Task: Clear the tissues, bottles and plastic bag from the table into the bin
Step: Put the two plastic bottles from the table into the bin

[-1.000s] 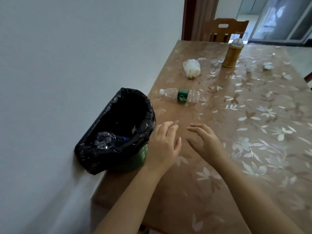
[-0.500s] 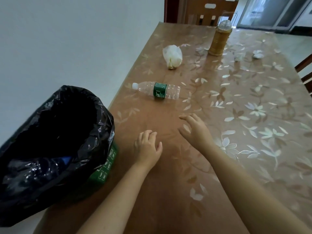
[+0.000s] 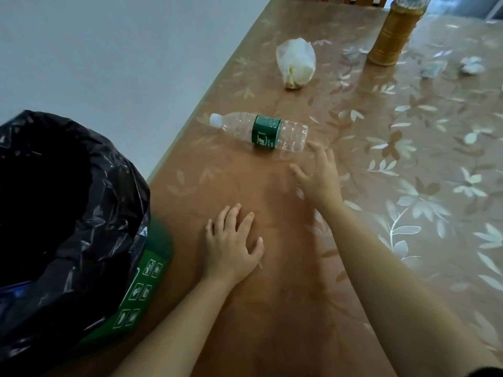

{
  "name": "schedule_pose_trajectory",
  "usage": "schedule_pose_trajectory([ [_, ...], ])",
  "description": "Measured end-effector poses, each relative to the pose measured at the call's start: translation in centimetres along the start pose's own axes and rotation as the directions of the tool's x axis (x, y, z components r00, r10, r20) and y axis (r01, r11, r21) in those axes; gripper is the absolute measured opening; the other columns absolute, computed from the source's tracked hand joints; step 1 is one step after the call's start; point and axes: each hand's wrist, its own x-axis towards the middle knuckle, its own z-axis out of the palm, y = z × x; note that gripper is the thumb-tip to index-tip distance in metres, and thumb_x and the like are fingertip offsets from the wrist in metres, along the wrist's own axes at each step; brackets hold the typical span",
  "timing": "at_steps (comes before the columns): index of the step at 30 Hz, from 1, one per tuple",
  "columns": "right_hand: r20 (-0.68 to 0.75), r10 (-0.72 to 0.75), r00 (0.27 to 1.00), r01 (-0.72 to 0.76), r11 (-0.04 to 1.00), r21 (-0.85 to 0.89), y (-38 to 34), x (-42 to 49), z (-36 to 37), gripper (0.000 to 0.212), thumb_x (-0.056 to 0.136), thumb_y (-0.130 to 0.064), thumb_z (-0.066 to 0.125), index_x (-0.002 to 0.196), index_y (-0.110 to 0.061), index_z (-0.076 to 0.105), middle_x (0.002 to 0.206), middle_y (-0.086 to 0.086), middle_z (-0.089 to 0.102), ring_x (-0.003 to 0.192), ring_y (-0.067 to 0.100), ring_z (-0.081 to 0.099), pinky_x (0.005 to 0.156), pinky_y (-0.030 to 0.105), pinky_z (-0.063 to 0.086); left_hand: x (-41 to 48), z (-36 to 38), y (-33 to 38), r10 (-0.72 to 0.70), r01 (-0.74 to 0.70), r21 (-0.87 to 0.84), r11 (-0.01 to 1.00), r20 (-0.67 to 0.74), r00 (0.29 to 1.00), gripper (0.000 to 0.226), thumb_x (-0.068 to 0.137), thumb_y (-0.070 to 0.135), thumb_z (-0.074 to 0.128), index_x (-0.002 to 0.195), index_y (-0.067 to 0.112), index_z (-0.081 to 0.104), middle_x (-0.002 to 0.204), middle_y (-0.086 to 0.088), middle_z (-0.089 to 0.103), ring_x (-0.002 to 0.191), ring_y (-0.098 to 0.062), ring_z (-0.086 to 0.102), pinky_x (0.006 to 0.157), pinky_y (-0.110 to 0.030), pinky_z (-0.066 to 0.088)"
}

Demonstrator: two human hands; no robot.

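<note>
While the table (image 3: 353,308) fills the view, the bin (image 3: 81,240) with its black liner sits at its left edge, beside the wall. Left hand (image 3: 231,243) lies flat on the tabletop near the bin, fingers spread, holding nothing. Right hand (image 3: 318,175) reaches out, fingers open and empty, tips just beside the bottle's base. That bottle (image 3: 261,131) lies on its side, long axis across the table, cap pointing left toward the wall. Beyond it sits the bag (image 3: 296,63), and farther right a tissue (image 3: 472,65).
</note>
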Motion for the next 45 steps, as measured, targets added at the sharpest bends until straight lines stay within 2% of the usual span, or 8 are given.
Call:
schedule_pose_trajectory([
  [5,-0.08,0.004,0.997,0.001,0.998,0.063,0.3,3.5,0.7,0.07,0.074,-0.028,0.071,0.133,-0.022,0.034,0.14,0.008,0.032,0.13,0.021,0.029,0.102,0.031,0.029,0.0,0.1,-0.1,-0.007,0.007,-0.014,1.0,-0.014,1.0,0.055,0.077,0.051,0.044,0.126,0.026,0.047,0.14,-0.007,0.044,0.129,-0.028,0.033,0.103,-0.053,0.027],
  [12,0.046,-0.037,0.998,0.037,0.999,-0.013,0.8,6.1,1.8,0.073,0.072,-0.027,0.073,0.134,-0.022,0.035,0.143,0.006,0.03,0.13,0.022,0.03,0.102,0.034,0.028,-0.1,0.5,-0.1,-0.011,0.011,-0.002,1.0,-0.06,0.998,0.053,0.075,0.052,0.047,0.122,0.027,0.051,0.135,-0.006,0.05,0.126,-0.028,0.04,0.1,-0.052,0.032],
  [20,-0.046,-0.136,0.99,0.134,0.99,-0.051,-0.1,3.1,2.0,0.044,0.072,-0.022,0.068,0.112,-0.017,0.052,0.119,0.009,0.043,0.092,0.018,0.048,0.082,0.036,0.046,-0.2,-0.2,0.0,-0.014,0.012,-0.056,0.998,-0.04,0.999,0.054,0.075,0.048,0.049,0.124,0.024,0.051,0.137,-0.008,0.047,0.128,-0.028,0.036,0.103,-0.052,0.028],
  [23,-0.003,-0.141,0.99,0.14,0.982,-0.123,-0.8,2.1,2.0,0.047,0.073,-0.021,0.07,0.116,-0.014,0.052,0.12,0.015,0.043,0.103,0.026,0.047,0.083,0.03,0.04,-0.4,-0.6,0.2,-0.006,0.004,-0.087,0.996,-0.016,1.0,0.053,0.078,0.045,0.053,0.126,0.022,0.049,0.14,-0.009,0.043,0.131,-0.028,0.032,0.105,-0.051,0.024],
  [28,0.061,0.008,0.998,-0.005,0.998,-0.061,-1.8,2.9,3.2,0.067,0.069,-0.02,0.075,0.126,-0.019,0.04,0.125,0.016,0.04,0.111,0.035,0.044,0.091,0.042,0.043,-0.6,-0.7,0.2,0.0,-0.005,-0.108,0.994,-0.049,0.999,0.05,0.076,0.041,0.054,0.122,0.021,0.053,0.137,-0.009,0.047,0.129,-0.028,0.037,0.103,-0.047,0.029],
  [36,-0.144,0.087,0.986,-0.076,0.994,0.081,-1.8,2.6,5.3,0.06,0.071,-0.023,0.072,0.122,-0.02,0.041,0.118,0.013,0.043,0.101,0.028,0.052,0.085,0.034,0.044,-0.3,-0.3,0.0,-0.007,-0.002,-0.097,0.995,-0.096,0.995,0.054,0.07,0.048,0.054,0.117,0.024,0.057,0.132,-0.007,0.052,0.124,-0.026,0.042,0.099,-0.046,0.033],
  [41,-0.16,0.091,0.983,-0.058,0.977,0.205,-2.6,-1.1,3.0,0.056,0.071,-0.027,0.073,0.119,-0.026,0.043,0.111,-0.001,0.041,0.088,0.003,0.047,0.071,0.001,0.037,-0.3,-0.5,0.0,-0.012,0.003,-0.112,0.994,-0.077,0.997,0.053,0.069,0.049,0.056,0.116,0.023,0.058,0.132,-0.008,0.052,0.125,-0.027,0.041,0.098,-0.046,0.033],
  [45,-0.155,0.134,0.979,-0.098,0.97,0.221,-3.8,-6.2,-0.1,0.055,0.071,-0.028,0.072,0.117,-0.032,0.043,0.114,0.0,0.042,0.091,0.008,0.046,0.071,0.006,0.033,-0.7,-1.4,0.1,-0.004,0.004,-0.171,0.985,-0.001,1.0,0.051,0.075,0.043,0.06,0.119,0.018,0.055,0.137,-0.01,0.045,0.13,-0.027,0.032,0.104,-0.043,0.026],
])
